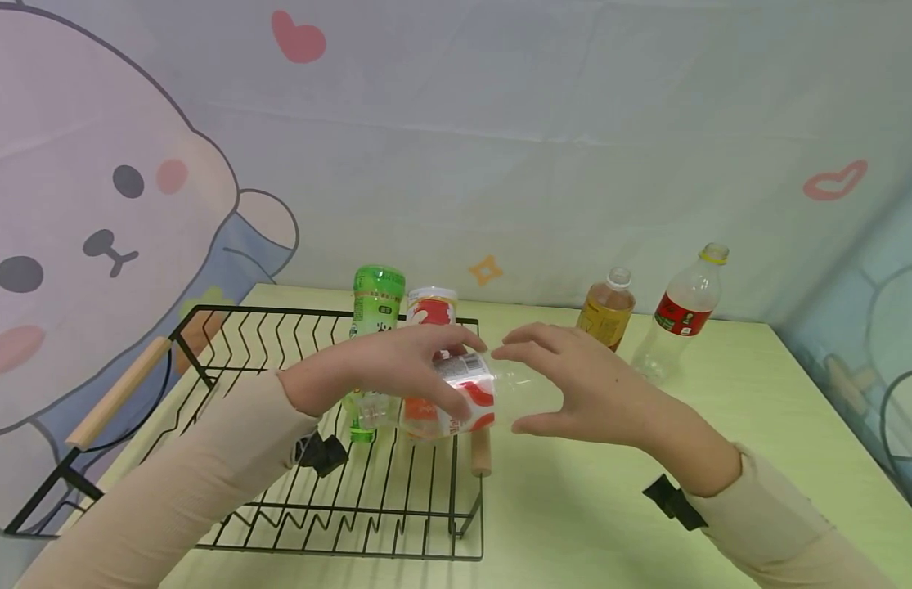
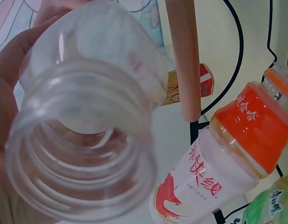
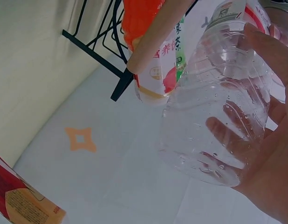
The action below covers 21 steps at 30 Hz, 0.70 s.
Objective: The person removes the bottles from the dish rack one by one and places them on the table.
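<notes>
An uncapped clear plastic bottle (image 1: 466,401) with a red and white label lies sideways between both hands, above the right side of a black wire rack (image 1: 456,523). My left hand (image 1: 404,360) grips it with thumb and fingers around its body. Its open mouth (image 2: 81,163) faces the left wrist camera. Around the base end curve the fingers and thumb of my right hand (image 1: 595,384); in the right wrist view, fingers show through the clear plastic. Behind the bottle, a green-labelled bottle (image 1: 378,307) and a white milk-drink bottle (image 1: 432,307) with orange lie on the rack.
Wooden handles (image 1: 120,393) sit at both ends of the rack. To the right, a yellow-labelled bottle (image 1: 606,317) and a taller clear bottle (image 1: 684,315) with a red label stand on the pale green table (image 1: 779,458). A printed cloth (image 1: 536,164) hangs behind.
</notes>
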Tool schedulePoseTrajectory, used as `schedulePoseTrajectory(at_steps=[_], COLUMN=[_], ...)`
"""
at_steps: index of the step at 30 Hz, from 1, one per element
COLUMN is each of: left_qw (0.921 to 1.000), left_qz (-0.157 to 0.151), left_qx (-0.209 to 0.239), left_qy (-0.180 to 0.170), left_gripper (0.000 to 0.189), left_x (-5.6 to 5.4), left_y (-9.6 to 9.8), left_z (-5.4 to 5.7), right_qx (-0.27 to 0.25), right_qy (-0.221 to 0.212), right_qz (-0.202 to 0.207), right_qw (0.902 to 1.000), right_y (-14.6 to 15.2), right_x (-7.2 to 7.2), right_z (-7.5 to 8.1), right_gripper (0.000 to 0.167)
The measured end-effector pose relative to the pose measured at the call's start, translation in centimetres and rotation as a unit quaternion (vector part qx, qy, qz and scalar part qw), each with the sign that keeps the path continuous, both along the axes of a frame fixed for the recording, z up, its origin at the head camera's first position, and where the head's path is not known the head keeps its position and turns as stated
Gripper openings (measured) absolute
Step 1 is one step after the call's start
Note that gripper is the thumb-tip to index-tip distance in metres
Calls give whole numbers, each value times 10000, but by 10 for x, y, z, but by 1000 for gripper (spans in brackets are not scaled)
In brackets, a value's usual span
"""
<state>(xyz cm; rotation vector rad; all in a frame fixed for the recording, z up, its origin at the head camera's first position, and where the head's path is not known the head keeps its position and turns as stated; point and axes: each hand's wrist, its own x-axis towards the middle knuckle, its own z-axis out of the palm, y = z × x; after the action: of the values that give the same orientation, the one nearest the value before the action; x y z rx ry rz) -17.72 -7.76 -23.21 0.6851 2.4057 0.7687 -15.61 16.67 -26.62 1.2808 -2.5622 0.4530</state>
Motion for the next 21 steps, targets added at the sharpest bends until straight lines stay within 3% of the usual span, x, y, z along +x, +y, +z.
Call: schedulePoseTrajectory(at_steps=[15,21], left_qw=[9999,9997], left_qz=[57,50], left_qx=[-22,-85], left_qy=[98,202], left_gripper=[64,64], left_x=[0,1], left_y=[4,5], left_z=[-3,-3], right_qx=[227,216], right_qy=[-14,202], right_qz=[-249,-223], right_qw=[9994,9993], right_y=[1,2], right_x=[2,3], right_z=[0,-1], right_gripper=[69,69])
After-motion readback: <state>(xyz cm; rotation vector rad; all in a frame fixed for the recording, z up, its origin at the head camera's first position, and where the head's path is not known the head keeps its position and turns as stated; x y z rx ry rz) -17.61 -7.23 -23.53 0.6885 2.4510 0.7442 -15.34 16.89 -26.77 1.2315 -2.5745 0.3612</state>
